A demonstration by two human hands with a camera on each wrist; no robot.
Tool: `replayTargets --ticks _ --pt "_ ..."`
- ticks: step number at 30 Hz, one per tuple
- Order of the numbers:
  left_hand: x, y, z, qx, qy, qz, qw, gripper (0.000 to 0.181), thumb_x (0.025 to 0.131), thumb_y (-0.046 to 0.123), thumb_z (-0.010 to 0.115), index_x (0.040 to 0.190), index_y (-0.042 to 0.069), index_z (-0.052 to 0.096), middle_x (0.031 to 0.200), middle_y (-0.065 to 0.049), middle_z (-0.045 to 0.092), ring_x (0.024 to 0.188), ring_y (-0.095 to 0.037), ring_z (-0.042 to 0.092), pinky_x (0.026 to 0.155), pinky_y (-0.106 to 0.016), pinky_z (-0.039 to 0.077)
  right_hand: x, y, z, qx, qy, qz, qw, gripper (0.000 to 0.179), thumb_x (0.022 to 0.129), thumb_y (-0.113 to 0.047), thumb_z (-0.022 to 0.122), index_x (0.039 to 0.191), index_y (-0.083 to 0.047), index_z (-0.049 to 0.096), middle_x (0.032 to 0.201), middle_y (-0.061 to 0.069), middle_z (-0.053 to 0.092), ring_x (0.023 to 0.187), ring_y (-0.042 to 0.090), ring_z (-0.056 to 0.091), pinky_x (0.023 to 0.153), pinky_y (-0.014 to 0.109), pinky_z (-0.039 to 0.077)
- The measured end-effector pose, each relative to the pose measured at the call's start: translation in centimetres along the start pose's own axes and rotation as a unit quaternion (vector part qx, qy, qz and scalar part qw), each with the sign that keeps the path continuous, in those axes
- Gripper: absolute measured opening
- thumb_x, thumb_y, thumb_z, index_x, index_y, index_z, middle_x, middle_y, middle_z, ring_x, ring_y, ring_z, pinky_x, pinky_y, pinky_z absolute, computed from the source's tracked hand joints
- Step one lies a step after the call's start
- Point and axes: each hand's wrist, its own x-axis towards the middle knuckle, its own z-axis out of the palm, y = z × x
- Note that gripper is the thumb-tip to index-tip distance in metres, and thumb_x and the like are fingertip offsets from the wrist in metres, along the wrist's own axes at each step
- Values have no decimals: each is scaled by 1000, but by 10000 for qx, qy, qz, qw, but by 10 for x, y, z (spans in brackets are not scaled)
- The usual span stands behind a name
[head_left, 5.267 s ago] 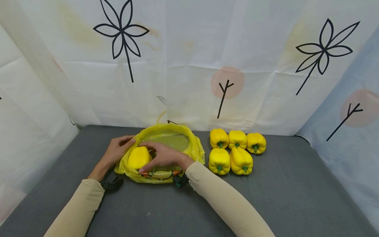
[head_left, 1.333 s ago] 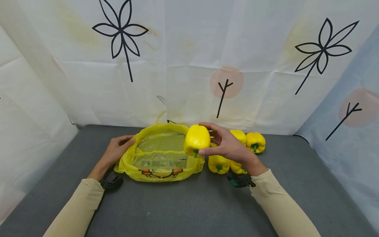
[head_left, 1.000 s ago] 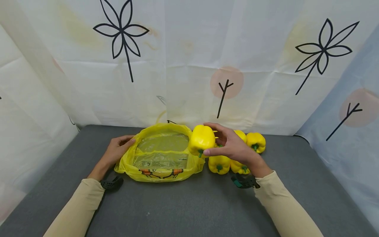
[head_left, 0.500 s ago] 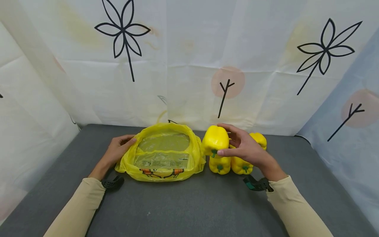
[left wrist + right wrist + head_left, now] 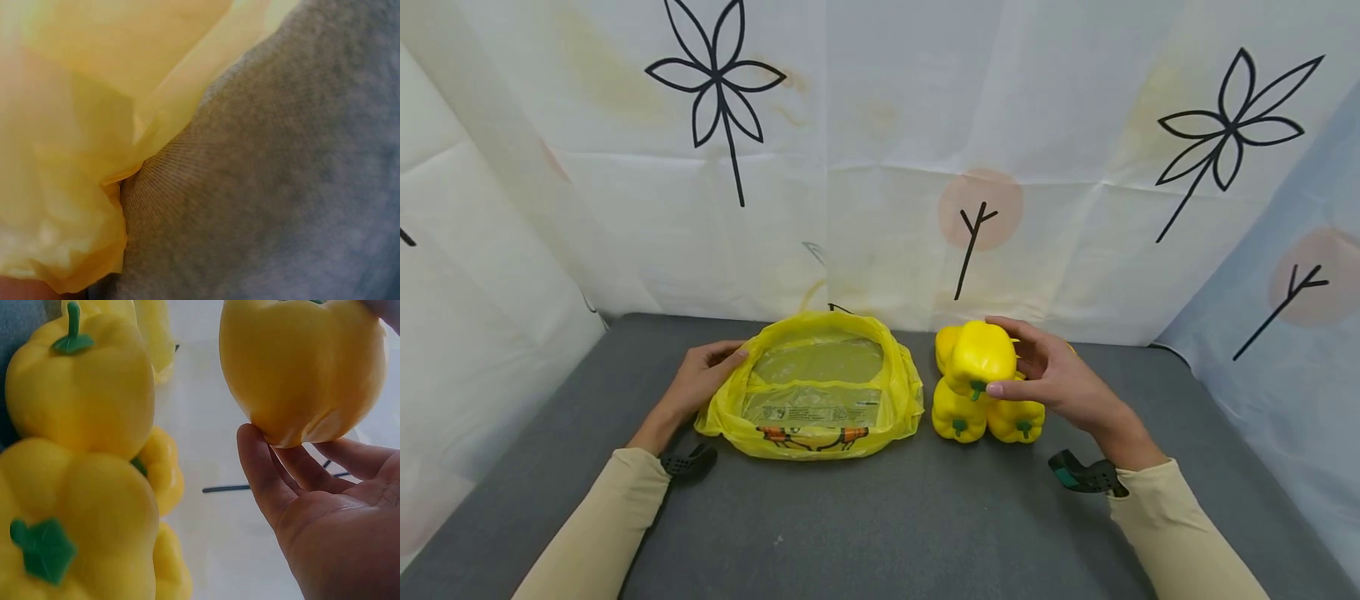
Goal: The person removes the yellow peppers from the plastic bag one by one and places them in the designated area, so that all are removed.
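Observation:
In the head view my right hand (image 5: 1063, 379) holds a yellow bell pepper (image 5: 981, 358) above the other peppers, thumb near its green stem. The right wrist view shows fingertips (image 5: 250, 440) against the base of this held pepper (image 5: 303, 369), which is raised beside the group. My left hand (image 5: 703, 383) grips the left rim of a yellow plastic bag (image 5: 902, 400), whose mouth gapes upward. Up close in the left wrist view, the bag (image 5: 69, 144) covers most of that hand.
Several more yellow bell peppers (image 5: 958, 417) stand grouped right of the bag, partly hidden behind the held one and the right hand. A grey tabletop (image 5: 850, 525) lies beneath, with a patterned white cloth (image 5: 880, 125) behind it.
Earlier my right hand was at the bag's mouth with a pepper. It has since carried a pepper rightward, away from the bag and over the group. My left hand stays at the rim.

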Motion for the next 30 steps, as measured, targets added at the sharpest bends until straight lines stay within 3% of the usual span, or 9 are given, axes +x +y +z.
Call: replayTargets --ticks 5,15,30 --pt "5 1 1 7 -16 103 9999 50 108 33 53 145 -1 54 135 -25 59 96 -2 63 79 -21 54 -8 -2 -8 -97 130 2 9999 80 93 -6 74 159 -5 28 156 15 36 131 35 48 97 24 50" --pt "7 1 1 -29 17 113 9999 49 108 31 53 144 -2 54 135 -25 59 96 -1 63 80 -21 54 -21 1 -22 -35 264 -94 9996 77 96 -1 69 159 -4 26 151 13 37 122 16 55 93 26 53" --pt "0 -2 1 -22 17 132 9999 49 108 30 53 144 -3 54 134 -25 60 97 -1 62 81 -21 54 -45 19 -52 278 318 -523 9977 71 96 11 60 159 -3 29 148 1 44 120 10 56 92 23 53"
